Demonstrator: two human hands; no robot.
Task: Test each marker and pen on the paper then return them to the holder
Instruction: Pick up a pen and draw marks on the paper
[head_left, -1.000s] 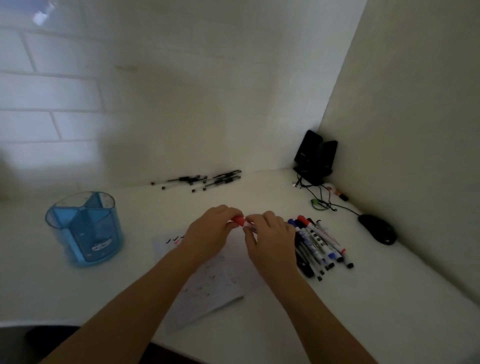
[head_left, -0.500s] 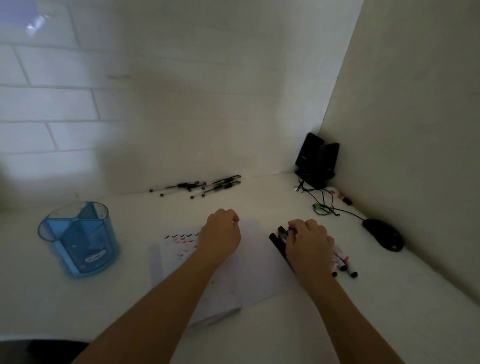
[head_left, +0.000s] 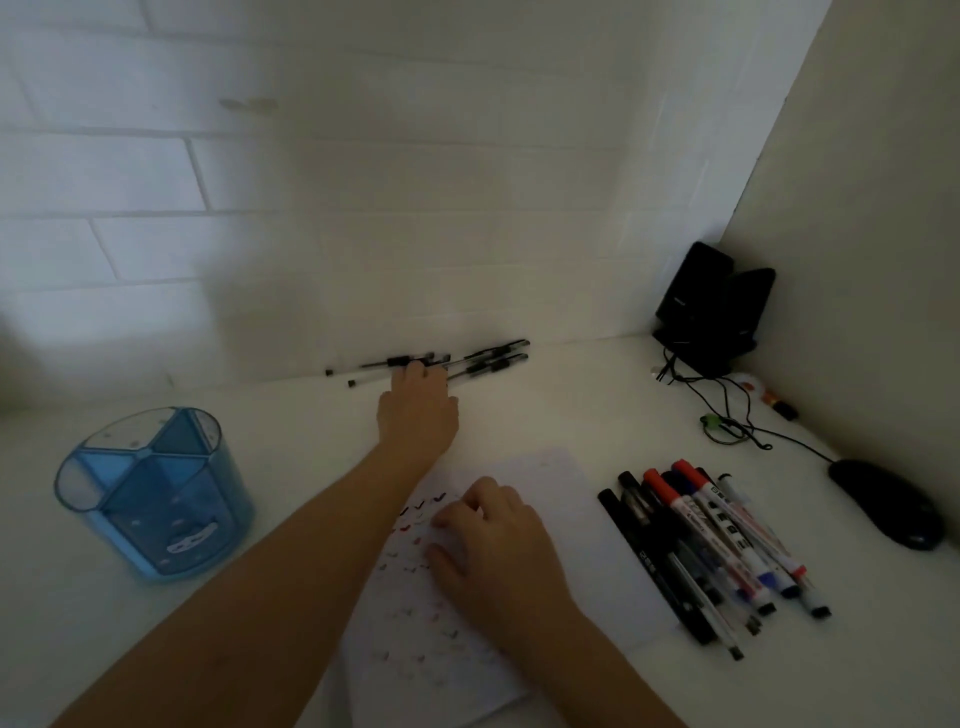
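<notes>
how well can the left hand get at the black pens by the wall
Probably yes: the left hand is stretched over bare desk, its fingertips at the black pens; nothing blocks it.

On my feed I find the holder (head_left: 156, 499) at the left of the desk (head_left: 291, 447), the paper (head_left: 566, 499) in the middle under the right hand (head_left: 493, 540), the markers (head_left: 717, 540) just right of it, the mouse (head_left: 883, 509) further right, and the pens (head_left: 488, 361) behind along the wall (head_left: 363, 234), the left hand (head_left: 415, 415) touching them.

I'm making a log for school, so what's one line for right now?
left hand: touching thin black pens | right hand: resting on white paper | blue plastic holder: no pens visible
</notes>
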